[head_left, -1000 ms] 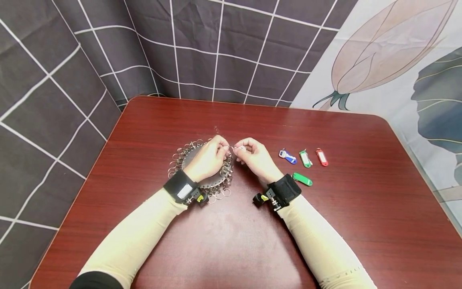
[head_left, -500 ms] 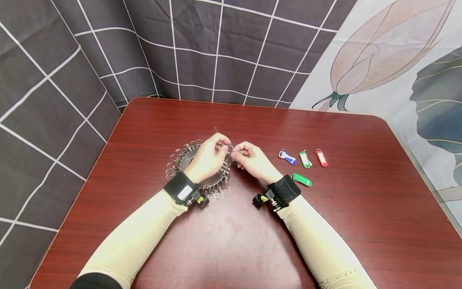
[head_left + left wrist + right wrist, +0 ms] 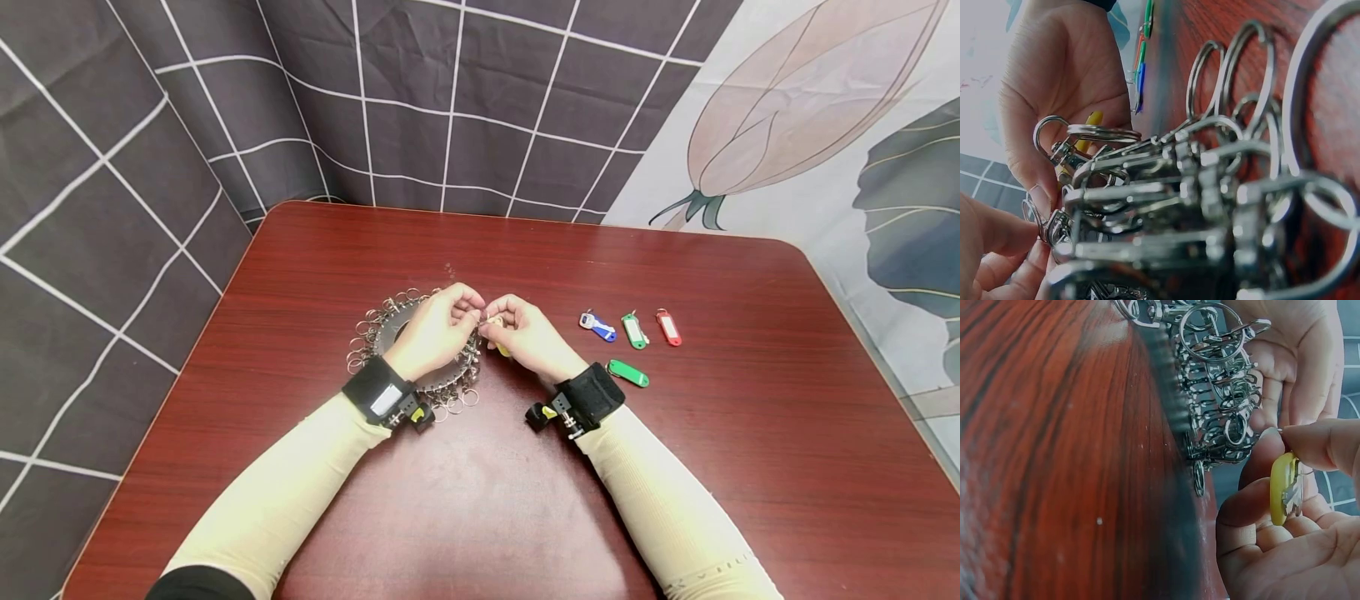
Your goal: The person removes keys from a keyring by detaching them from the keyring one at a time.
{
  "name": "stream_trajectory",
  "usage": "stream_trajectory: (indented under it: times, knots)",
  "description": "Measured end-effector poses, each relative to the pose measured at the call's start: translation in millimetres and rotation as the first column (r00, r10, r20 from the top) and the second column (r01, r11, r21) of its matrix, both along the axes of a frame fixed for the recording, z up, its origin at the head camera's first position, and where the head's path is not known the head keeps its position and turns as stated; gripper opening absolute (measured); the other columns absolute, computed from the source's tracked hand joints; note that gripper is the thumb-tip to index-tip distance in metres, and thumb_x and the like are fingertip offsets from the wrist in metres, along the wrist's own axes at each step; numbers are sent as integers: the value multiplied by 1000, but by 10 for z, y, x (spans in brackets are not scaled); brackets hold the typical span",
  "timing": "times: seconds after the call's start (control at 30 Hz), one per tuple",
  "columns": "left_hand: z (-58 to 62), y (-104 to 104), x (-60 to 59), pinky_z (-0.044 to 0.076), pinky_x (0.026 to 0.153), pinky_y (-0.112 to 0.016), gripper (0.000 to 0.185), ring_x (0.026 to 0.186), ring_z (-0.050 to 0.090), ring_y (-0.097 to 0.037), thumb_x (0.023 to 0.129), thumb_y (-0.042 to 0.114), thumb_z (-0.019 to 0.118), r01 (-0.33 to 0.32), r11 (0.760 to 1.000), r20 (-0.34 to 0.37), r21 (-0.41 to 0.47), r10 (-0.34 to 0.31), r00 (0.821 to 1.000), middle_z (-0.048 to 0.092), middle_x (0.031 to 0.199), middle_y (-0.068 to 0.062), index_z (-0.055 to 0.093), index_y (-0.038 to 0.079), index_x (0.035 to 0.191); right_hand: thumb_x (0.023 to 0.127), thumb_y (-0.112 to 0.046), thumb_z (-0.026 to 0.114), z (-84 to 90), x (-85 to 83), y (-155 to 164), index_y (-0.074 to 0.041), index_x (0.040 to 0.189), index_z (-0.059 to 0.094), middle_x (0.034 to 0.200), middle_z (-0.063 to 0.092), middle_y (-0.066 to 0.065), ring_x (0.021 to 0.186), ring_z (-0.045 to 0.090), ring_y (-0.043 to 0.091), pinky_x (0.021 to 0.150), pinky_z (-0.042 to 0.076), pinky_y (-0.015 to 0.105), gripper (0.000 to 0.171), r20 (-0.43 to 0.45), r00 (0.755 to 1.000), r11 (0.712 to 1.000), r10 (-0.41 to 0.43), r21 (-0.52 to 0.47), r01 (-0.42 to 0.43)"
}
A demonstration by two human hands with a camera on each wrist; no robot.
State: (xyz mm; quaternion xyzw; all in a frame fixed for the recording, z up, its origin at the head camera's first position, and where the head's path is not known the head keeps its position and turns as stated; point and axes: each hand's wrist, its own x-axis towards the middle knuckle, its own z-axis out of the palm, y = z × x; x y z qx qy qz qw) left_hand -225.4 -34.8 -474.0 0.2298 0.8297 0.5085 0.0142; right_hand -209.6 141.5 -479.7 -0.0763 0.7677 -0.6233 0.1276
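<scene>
A dark round disc point(image 3: 389, 327) hung all round with metal key rings and clasps point(image 3: 1166, 187) lies on the red-brown table point(image 3: 480, 500). My left hand point(image 3: 469, 313) rests over the disc and pinches a clasp at its right edge. Beside it, touching fingertip to fingertip, my right hand point(image 3: 491, 326) holds a yellow key tag point(image 3: 1284, 487) between thumb and fingers. The tag's ring sits right at the clasps point(image 3: 1217, 394). The right wrist view shows the left hand's fingers point(image 3: 1297, 369) behind the cluster.
To the right of my hands lie several key tags: a blue point(image 3: 597, 325), a green point(image 3: 634, 330), a red point(image 3: 668, 327), and another green point(image 3: 627, 372) nearer me. Patterned cloth hangs behind and beside the table.
Both hands have dropped slightly towards the disc and closed together. The yellow tag now shows under my right fingers.
</scene>
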Motion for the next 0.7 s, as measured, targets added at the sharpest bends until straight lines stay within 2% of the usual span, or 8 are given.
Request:
stream_trajectory:
  times: [0.1, 0.27, 0.43, 0.57, 0.7]
  knots:
    - [-14, -1, -8, 52, 82, -26, 10, 88, 64, -15, 95, 7, 57, -3, 1000, -9, -10, 3, 1000, 64, 95, -5, 61, 6, 104, 90, -5, 63, -3, 0, 3, -4, 105, 53, 77, 58, 9, 56, 49, 11, 47, 38, 22, 18, -8, 1000, 1000, 16, 9, -16]
    - [-18, -18, -16, 53, 81, -32, 12, 86, 66, -17, 93, 7, 60, -61, 996, -45, -57, 59, 997, 67, 94, -4, 64, 9, 104, 89, -7, 66, -16, -4, 17, -4, 104, 53, 68, 55, 3, 51, 44, 11, 47, 36, 22, 20, -34, 999, 999, 31, 12, -31]
    - [-5, -20, -6, 53, 75, -30, 15, 81, 67, -13, 93, 8, 59, -114, 990, -44, -81, 110, 993, 69, 95, -4, 67, 10, 106, 93, -12, 64, -17, -5, 8, -3, 101, 54, 68, 55, 12, 52, 46, 15, 46, 36, 23, 16, -43, 999, 1000, 5, 3, -4]
    - [6, -13, 3, 53, 74, -28, 18, 80, 68, -12, 95, 6, 57, -104, 992, -27, -75, 102, 994, 69, 98, -5, 66, 8, 110, 95, -12, 62, -19, -8, 5, -1, 99, 55, 72, 57, 17, 57, 50, 23, 47, 39, 23, 13, -55, 998, 999, -38, 15, 39]
    - [4, -17, 11, 52, 81, -31, 22, 89, 67, -17, 95, 7, 57, -95, 990, -41, -109, 91, 995, 69, 102, -7, 65, 7, 115, 95, -12, 62, -16, -6, 7, 1, 100, 55, 77, 60, 19, 63, 52, 27, 49, 39, 23, 16, -63, 997, 998, -52, 31, 54]
